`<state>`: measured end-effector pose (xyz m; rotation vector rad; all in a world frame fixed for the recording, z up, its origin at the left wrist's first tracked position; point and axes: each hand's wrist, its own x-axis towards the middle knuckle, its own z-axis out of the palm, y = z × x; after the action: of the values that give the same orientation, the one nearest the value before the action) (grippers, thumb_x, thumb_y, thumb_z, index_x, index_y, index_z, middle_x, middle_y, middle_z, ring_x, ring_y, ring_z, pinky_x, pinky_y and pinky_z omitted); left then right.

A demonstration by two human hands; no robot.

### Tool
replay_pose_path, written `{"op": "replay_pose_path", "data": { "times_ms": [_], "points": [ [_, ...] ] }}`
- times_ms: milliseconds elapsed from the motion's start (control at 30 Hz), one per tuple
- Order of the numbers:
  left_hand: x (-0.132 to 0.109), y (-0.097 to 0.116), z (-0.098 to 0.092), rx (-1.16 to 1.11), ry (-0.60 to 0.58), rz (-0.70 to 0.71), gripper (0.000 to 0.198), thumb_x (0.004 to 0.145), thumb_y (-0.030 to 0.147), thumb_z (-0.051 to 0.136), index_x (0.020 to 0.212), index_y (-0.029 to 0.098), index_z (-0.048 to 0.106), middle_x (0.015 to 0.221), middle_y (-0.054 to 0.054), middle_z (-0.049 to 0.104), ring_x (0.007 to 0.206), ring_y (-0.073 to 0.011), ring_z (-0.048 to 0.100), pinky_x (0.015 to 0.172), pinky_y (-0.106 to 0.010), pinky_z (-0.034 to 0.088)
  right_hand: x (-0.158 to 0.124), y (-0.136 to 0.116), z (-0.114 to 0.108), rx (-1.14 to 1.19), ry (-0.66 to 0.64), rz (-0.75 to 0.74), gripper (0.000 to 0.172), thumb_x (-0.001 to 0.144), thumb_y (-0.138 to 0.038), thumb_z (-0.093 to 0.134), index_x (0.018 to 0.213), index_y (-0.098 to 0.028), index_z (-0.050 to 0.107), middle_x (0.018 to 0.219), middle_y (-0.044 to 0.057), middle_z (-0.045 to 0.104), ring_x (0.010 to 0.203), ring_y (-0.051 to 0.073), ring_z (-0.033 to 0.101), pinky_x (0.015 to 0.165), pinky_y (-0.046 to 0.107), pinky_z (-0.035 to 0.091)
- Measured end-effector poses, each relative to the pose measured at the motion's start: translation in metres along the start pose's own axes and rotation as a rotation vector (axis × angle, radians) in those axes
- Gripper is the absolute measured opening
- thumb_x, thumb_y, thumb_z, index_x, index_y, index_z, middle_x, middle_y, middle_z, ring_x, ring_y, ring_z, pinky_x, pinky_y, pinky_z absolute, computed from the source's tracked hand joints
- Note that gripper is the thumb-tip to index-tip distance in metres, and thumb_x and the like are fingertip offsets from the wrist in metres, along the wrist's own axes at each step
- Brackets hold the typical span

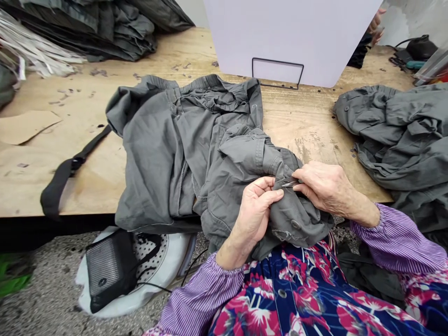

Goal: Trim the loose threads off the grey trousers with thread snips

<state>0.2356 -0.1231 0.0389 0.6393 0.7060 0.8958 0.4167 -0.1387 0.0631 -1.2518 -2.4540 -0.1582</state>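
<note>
Grey crumpled cloth garment [196, 154] hangs off the plywood table [308, 126] into the lap, where the left hand [254, 210] pinches a fold and the right hand [324, 186] is closed around small metal snips [290, 183] touching it.

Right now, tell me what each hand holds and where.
Left hand pinches a fold of the grey garment; right hand grips a small metal tool by its rear, tip at the fold.

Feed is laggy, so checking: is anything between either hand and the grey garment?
Nothing visible. The left hand pinches a fold of the grey garment directly; the right hand holds a small metal tool against the fabric.
</note>
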Motion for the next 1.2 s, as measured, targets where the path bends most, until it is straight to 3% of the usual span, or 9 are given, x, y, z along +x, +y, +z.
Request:
{"op": "replay_pose_path", "data": {
  "times_ms": [133,333,467,533,633,733,833,967,1200],
  "points": [
    [-0.003,-0.001,0.005,0.090,0.041,0.045,0.017,0.062,0.014,0.068,0.078,0.013,0.062,0.071,0.000,0.063,0.064,-0.0076,0.055,0.063,-0.017,0.045,0.001,-0.002,-0.002,0.065,0.003,0.023,0.018,0.091,-0.028,0.044,0.085,-0.015,0.056,0.073,0.005,0.059,0.067,0.015,0.053,0.060,0.026,0.036],
    [-0.014,-0.017,0.016,0.519,0.229,0.344,0.024,0.070,0.017,0.063,0.091,0.018,0.051,0.068,0.003,0.054,0.057,-0.0078,0.050,0.055,-0.019,0.041,-0.006,-0.006,0.000,0.677,0.024,0.363,0.027,0.081,-0.041,0.059,0.085,-0.015,0.057,0.061,-0.003,0.052,0.051,0.007,0.043,0.048,0.020,0.033],
    [-0.020,-0.033,0.015,0.967,0.275,0.797,0.014,0.076,0.012,0.055,0.086,0.019,0.051,0.077,-0.002,0.055,0.070,-0.0129,0.050,0.065,-0.026,0.042,-0.007,-0.011,0.010,0.776,-0.005,0.519,0.033,0.080,-0.042,0.059,0.063,-0.015,0.054,0.050,-0.004,0.043,0.048,0.007,0.037,0.045,0.021,0.028],
    [-0.024,-0.036,0.014,1.217,0.205,1.107,0.010,0.077,0.010,0.051,0.080,0.018,0.055,0.080,-0.006,0.058,0.076,-0.0165,0.049,0.071,-0.032,0.039,-0.007,-0.014,0.011,0.849,0.007,0.593,0.033,0.082,-0.040,0.057,0.059,-0.016,0.051,0.051,-0.004,0.041,0.048,0.007,0.036,0.045,0.021,0.027],
    [-0.028,-0.034,0.017,1.505,-0.115,1.338,0.011,0.081,0.014,0.049,0.080,0.016,0.060,0.082,-0.008,0.061,0.073,-0.0170,0.045,0.066,-0.032,0.034,-0.009,-0.017,0.009,0.979,0.066,0.702,0.031,0.082,-0.037,0.057,0.061,-0.016,0.049,0.053,-0.005,0.037,0.049,0.006,0.032,0.045,0.022,0.025],
    [-0.031,-0.028,0.022,1.759,-0.330,1.318,0.015,0.083,0.018,0.049,0.092,0.015,0.061,0.091,-0.008,0.061,0.074,-0.0167,0.045,0.061,-0.032,0.028,-0.014,-0.015,0.008,1.099,0.131,0.752,0.030,0.082,-0.035,0.058,0.062,-0.016,0.048,0.054,-0.005,0.036,0.050,0.006,0.030,0.046,0.022,0.024],
    [-0.030,-0.029,0.025,1.886,-0.352,1.225,0.015,0.085,0.025,0.050,0.087,0.015,0.061,0.090,-0.008,0.058,0.076,-0.0179,0.045,0.061,-0.033,0.026,-0.021,-0.011,0.008,1.221,0.203,0.759,0.029,0.083,-0.033,0.059,0.062,-0.016,0.047,0.055,-0.005,0.035,0.050,0.006,0.029,0.046,0.022,0.022],
    [-0.027,-0.039,0.025,1.794,-0.171,1.226,0.033,0.083,0.042,0.052,0.063,0.016,0.054,0.069,-0.006,0.050,0.071,-0.0187,0.043,0.060,-0.034,0.024,-0.026,-0.010,0.007,1.364,0.290,0.763,0.030,0.083,-0.034,0.059,0.063,-0.017,0.045,0.054,-0.006,0.029,0.048,0.006,0.025,0.045,0.022,0.017],
    [-0.020,-0.022,0.013,1.348,0.155,1.168,0.016,0.083,0.020,0.054,0.067,0.016,0.052,0.064,-0.003,0.051,0.066,-0.0142,0.045,0.061,-0.028,0.036,-0.031,-0.015,0.005,1.326,0.406,0.762,0.028,0.083,-0.034,0.060,0.063,-0.017,0.048,0.052,-0.006,0.031,0.046,0.006,0.026,0.044,0.022,0.018]
  ]
}}
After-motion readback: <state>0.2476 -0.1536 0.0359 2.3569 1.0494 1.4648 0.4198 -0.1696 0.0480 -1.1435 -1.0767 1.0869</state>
